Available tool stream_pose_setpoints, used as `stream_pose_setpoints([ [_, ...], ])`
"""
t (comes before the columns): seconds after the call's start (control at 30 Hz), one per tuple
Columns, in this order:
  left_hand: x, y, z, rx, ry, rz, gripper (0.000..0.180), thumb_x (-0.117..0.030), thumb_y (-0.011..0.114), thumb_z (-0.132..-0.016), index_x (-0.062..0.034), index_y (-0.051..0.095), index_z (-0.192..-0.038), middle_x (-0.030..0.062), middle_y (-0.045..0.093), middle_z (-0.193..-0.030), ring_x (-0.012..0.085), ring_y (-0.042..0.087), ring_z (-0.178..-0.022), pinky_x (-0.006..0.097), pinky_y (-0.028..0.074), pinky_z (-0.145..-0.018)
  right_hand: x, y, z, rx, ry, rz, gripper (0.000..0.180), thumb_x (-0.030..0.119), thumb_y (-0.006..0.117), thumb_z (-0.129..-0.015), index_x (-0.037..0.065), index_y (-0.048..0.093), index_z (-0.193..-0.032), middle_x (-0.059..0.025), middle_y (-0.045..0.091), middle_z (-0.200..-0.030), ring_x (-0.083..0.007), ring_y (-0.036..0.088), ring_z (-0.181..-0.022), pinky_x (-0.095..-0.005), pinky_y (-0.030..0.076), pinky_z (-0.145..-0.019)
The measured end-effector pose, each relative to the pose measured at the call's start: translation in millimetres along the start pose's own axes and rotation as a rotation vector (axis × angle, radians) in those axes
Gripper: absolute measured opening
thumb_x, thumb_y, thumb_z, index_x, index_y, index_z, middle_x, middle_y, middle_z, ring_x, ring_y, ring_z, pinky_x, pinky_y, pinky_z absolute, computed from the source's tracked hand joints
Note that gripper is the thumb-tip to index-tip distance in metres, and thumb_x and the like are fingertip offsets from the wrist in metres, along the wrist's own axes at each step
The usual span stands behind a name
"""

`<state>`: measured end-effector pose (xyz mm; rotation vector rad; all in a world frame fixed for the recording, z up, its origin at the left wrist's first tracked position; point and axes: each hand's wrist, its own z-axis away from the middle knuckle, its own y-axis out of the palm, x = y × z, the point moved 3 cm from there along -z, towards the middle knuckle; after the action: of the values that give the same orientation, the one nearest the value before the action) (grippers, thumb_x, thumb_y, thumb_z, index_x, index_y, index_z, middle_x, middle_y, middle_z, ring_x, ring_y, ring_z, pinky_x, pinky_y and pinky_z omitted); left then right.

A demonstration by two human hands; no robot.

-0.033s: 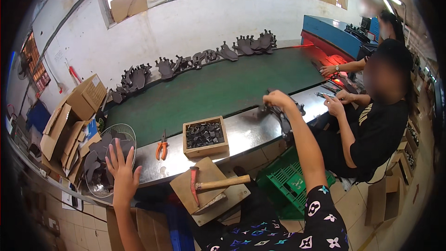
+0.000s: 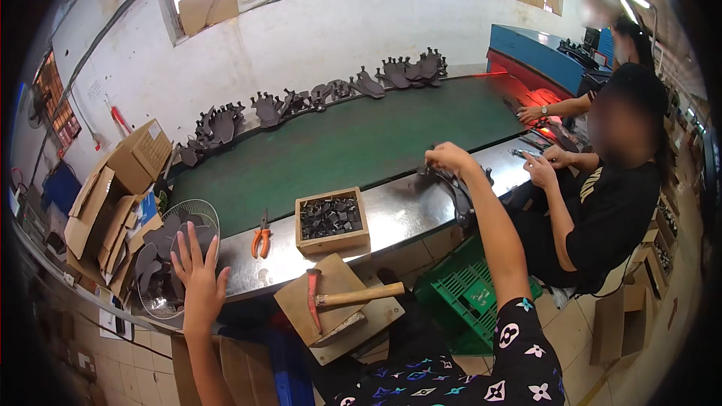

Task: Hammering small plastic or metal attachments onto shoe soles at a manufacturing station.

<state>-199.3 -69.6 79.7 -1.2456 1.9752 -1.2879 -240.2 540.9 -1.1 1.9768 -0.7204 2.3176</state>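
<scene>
My left hand (image 2: 199, 278) is open, fingers spread, at the near side of a round wire basket (image 2: 217, 233). Dark flat sole-shaped pieces (image 2: 159, 244) fill the basket, and the hand holds none of them. Over the metal edge of the bench, my right hand (image 2: 450, 158) is closed with its fingers pinched together. A dark sandal-like piece (image 2: 460, 199) lies right under it, partly hidden by the hand and forearm. Between my hands stands a wooden box (image 2: 302, 246) of small black parts. Orange-handled pliers (image 2: 261, 242) lie left of it.
A red-headed hammer (image 2: 361, 295) rests on a block (image 2: 297, 301) close to my body. Dark soles (image 2: 267, 109) line the far edge of the green belt (image 2: 316, 158). A green crate (image 2: 477, 293) stands below the bench. A co-worker (image 2: 617, 203) sits at right, hands at the bench.
The dark piece by my right hand has shifted slightly, and that hand is a touch higher. My left hand stays spread at the basket.
</scene>
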Motion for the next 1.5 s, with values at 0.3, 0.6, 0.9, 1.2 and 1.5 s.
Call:
stream_pose_setpoints([
  [0.3, -64.9, -10.4, -7.9, 0.054, 0.109, 0.076, 0.065, -0.012, 0.068, -0.091, -0.0105, 0.046, -0.152, 0.0211, 0.015, -0.17, 0.0413, 0.016, -0.156, 0.055, 0.012, -0.123, 65.1, 55.5, 28.0, 0.062, -0.2, 0.021, 0.033, 0.026, 0.067, -0.093, -0.004, 0.071, -0.106, -0.0075, 0.068, -0.092, -0.0155, 0.059, -0.086, -0.0303, 0.046, -0.078],
  [0.6, -146.3, 105.4, -25.3, -0.174, 0.071, 0.65, 0.126, -0.032, 0.092, -0.071, 0.0075, 0.011, -0.159, 0.0332, 0.025, -0.16, 0.0473, 0.033, -0.146, 0.049, 0.027, -0.121, 49.9, 234.6, 99.6, 0.334, -0.47, -0.145, 0.02, 0.019, 0.064, -0.097, -0.001, 0.066, -0.096, -0.0211, 0.062, -0.138, -0.0209, 0.058, -0.125, -0.0332, 0.046, -0.096],
  [0.9, -134.0, 163.4, -62.7, -0.107, -0.298, 0.891, 0.038, -0.017, 0.069, -0.094, -0.0034, 0.061, -0.128, 0.0208, 0.066, -0.116, 0.0356, 0.065, -0.105, 0.042, 0.05, -0.091, 12.6, 205.6, 143.0, -0.132, -0.925, 0.24, 0.018, 0.011, 0.063, -0.093, 0.0, 0.068, -0.107, -0.0228, 0.063, -0.134, -0.0386, 0.062, -0.117, -0.0464, 0.048, -0.103],
  [1.2, -60.3, 96.4, -84.2, -0.719, -0.403, 0.749, 0.031, -0.017, 0.046, -0.106, 0.0024, 0.049, -0.13, 0.0211, 0.063, -0.117, 0.0347, 0.064, -0.099, 0.045, 0.049, -0.091, -105.2, 134.6, 102.5, -0.133, -0.39, 1.074, 0.061, 0.024, 0.073, -0.09, 0.012, 0.052, -0.145, -0.0163, 0.05, -0.152, -0.0351, 0.048, -0.14, -0.0577, 0.037, -0.114],
  [1.5, -76.1, 98.7, 3.8, -0.328, -0.507, 1.406, 0.033, -0.036, 0.047, -0.111, -0.0032, 0.054, -0.111, 0.0112, 0.061, -0.126, 0.0156, 0.053, -0.107, 0.03, 0.041, -0.099, -18.4, 172.9, 153.4, 0.083, -0.597, 0.401, 0.084, 0.029, 0.085, -0.079, 0.011, 0.042, -0.149, -0.0261, 0.057, -0.135, -0.0397, 0.059, -0.12, -0.0443, 0.05, -0.102],
])
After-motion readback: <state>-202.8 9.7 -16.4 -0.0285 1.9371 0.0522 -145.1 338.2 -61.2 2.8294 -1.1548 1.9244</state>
